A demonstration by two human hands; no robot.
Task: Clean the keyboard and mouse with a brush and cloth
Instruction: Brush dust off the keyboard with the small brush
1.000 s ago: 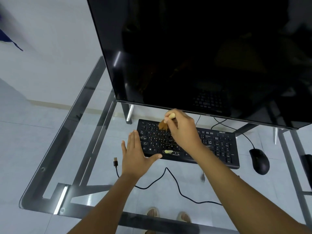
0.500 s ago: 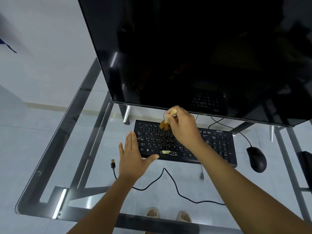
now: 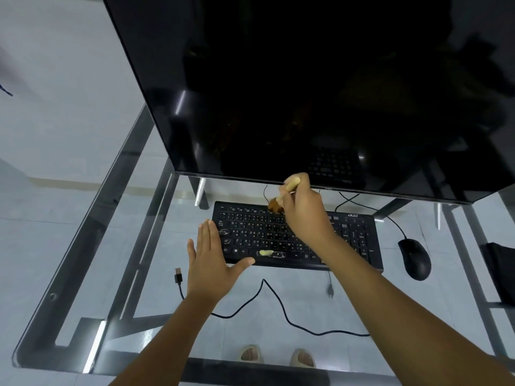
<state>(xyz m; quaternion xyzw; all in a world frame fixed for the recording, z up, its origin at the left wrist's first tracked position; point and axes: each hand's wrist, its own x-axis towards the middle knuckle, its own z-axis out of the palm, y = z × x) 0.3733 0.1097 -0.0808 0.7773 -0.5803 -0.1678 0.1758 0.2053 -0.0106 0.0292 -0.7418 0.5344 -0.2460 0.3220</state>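
Note:
A black keyboard [image 3: 250, 235] lies on the glass table below the monitor. My right hand [image 3: 303, 213] grips a small brush [image 3: 291, 186] with a pale wooden handle; its brown bristles [image 3: 274, 206] touch the top key row near the middle. My left hand [image 3: 210, 260] lies flat and open at the keyboard's left end, thumb against its front edge. A pale smear [image 3: 266, 252] sits on the space bar area. A black mouse [image 3: 414, 258] rests to the right of the keyboard. No cloth can be made out.
A large dark monitor [image 3: 306, 87] overhangs the keyboard's back edge. A loose black cable [image 3: 274, 302] with a USB plug [image 3: 178, 275] winds over the glass table [image 3: 125, 274] in front. A black object [image 3: 501, 271] sits at the right edge. Sandalled feet show below the glass.
The brush bristles have shifted slightly right and back along the top key row. My left hand keeps its place at the keyboard's left end. The view has tilted a little.

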